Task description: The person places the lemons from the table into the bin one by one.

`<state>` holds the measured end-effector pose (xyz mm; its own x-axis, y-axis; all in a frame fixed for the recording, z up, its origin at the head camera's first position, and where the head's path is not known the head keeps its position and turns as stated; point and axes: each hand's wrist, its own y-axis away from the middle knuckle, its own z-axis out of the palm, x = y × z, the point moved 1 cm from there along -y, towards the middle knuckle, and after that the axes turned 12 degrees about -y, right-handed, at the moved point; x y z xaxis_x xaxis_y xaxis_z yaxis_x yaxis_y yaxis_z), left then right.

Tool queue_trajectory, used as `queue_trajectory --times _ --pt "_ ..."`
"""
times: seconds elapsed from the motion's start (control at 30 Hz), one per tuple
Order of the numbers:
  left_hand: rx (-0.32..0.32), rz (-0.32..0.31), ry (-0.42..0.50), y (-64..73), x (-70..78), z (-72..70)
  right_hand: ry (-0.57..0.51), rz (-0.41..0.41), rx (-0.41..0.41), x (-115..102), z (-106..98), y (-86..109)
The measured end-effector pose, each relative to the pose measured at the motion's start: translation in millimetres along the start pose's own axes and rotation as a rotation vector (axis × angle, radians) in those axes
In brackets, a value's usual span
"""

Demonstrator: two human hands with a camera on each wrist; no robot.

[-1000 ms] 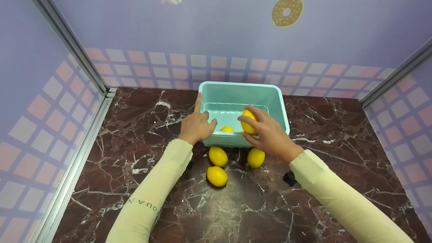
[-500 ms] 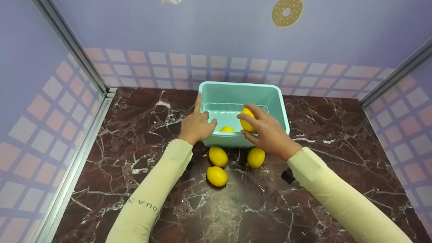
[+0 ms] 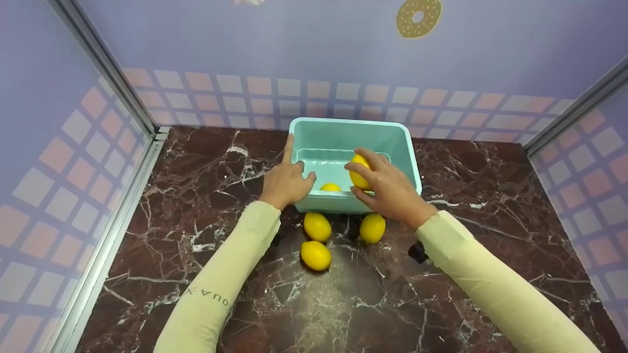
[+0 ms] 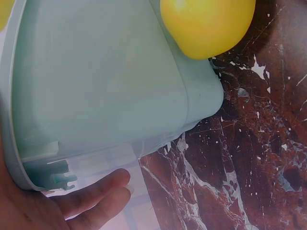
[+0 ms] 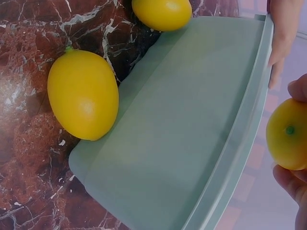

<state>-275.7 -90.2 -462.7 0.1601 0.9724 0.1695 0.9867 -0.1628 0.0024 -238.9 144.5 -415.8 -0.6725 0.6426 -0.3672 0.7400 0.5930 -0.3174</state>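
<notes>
A light teal plastic bin stands against the back wall. My left hand holds its near left corner; one finger stretches along the left rim, and in the left wrist view fingers reach past the rim outside. Over the bin's right half, my right hand holds a lemon between thumb and fingers. Another lemon lies inside, partly hidden by the front wall. Outside, one lemon sits near the front right, another lemon near the front left, and a third lemon just nearer me.
The tabletop is dark red-brown marble pattern with white veins. Purple panels with pink and white squares enclose the back and sides. A metal rail runs along the left edge.
My right hand has shifted slightly up and left with the lemon, farther over the bin. My left hand, the bin and the other lemons keep their places.
</notes>
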Motion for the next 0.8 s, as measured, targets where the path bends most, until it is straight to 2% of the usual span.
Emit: queue_trajectory --times 0.8 --pt "0.005 0.003 -0.014 -1.3 -0.9 1.6 0.037 -0.013 -0.010 1.0 1.2 -6.4"
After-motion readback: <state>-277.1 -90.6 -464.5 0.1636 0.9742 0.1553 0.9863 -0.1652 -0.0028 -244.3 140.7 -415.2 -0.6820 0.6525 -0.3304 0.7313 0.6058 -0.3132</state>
